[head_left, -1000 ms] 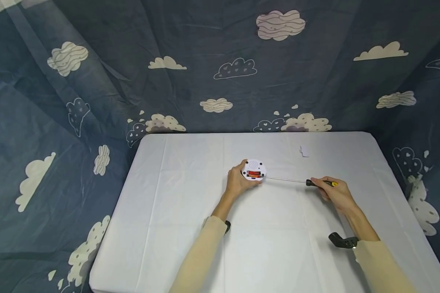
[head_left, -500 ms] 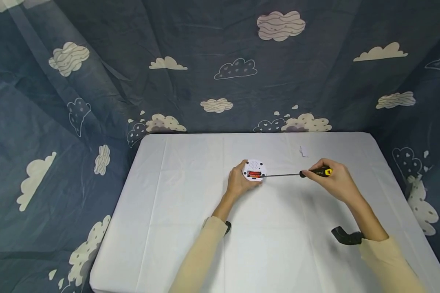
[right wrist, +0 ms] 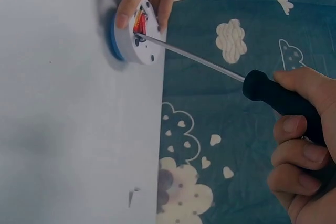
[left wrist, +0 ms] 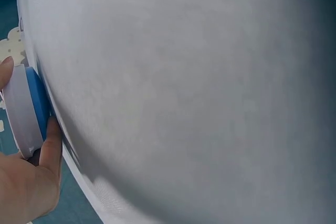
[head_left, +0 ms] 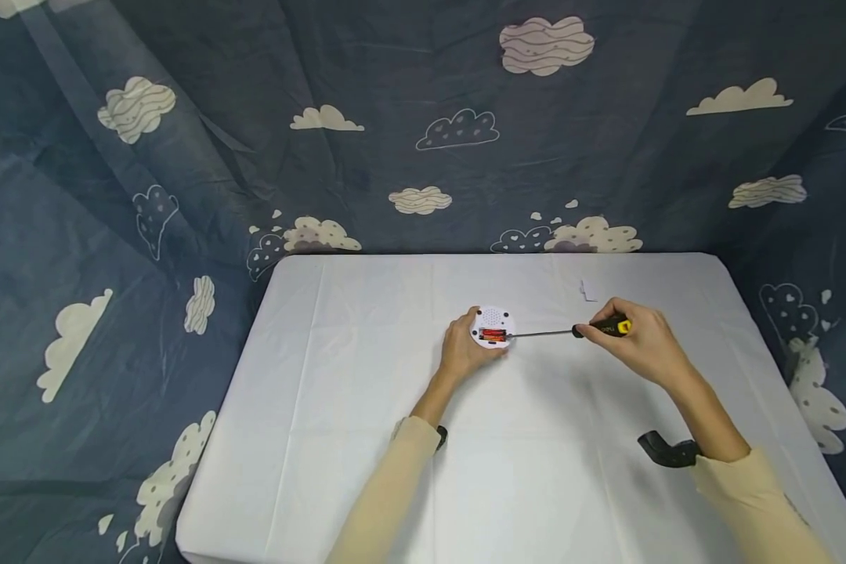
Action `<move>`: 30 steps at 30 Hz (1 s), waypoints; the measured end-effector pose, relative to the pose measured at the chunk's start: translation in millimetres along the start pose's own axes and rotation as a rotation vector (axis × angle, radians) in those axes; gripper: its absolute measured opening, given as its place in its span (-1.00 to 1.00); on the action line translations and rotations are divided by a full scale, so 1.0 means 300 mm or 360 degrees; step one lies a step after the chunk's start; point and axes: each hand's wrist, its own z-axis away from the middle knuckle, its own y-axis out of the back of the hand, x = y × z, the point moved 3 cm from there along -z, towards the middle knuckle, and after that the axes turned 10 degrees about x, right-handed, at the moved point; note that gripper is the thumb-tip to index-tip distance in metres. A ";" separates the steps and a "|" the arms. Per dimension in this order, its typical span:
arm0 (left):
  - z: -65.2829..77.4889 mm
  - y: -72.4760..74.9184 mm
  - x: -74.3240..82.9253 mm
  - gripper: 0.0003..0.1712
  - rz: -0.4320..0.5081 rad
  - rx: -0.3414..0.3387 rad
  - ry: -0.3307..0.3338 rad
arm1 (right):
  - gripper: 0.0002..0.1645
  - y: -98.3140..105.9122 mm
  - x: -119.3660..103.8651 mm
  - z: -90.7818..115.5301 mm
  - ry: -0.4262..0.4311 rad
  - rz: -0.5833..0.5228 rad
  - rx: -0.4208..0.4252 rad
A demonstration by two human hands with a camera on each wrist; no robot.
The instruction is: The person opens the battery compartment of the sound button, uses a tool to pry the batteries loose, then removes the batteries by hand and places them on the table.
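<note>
A round white device (head_left: 493, 317) with a speaker-hole pattern lies on the table, its open battery compartment facing up. Red batteries (head_left: 493, 334) sit inside. My left hand (head_left: 460, 346) grips the device by its left edge, fingers and thumb around the rim; the left wrist view shows its blue underside (left wrist: 38, 100). My right hand (head_left: 645, 343) holds a screwdriver (head_left: 541, 334) by its black and yellow handle. The metal shaft runs leftward, and its tip meets the right end of the battery compartment. In the right wrist view, fingers curl round the handle (right wrist: 289, 102).
A small white piece (head_left: 588, 291), perhaps a cover, lies toward the back of the white table (head_left: 366, 329). Dark blue cloth (head_left: 366, 172) with printed clouds hangs behind and at both sides. Dark camera mounts are on both wrists, the right one (head_left: 668, 450) jutting out.
My right hand has risen and shifted slightly left, lifting the screwdriver's handle end and changing its hold, while the tip stays at the compartment. My left hand and the device have stayed put.
</note>
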 end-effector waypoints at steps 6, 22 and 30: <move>-0.001 0.001 -0.004 0.09 -0.0006 0.0006 0.0005 | -0.68 0.002 -0.017 0.001 0.0008 0.0011 -0.0004; 0.000 -0.006 -0.014 0.07 -0.0032 -0.0004 -0.0042 | -0.69 -0.021 -0.067 0.007 0.0045 0.0077 -0.0042; -0.005 -0.009 0.002 0.12 -0.0089 0.0003 -0.0064 | -0.72 -0.033 -0.112 -0.013 0.0075 0.0109 -0.0114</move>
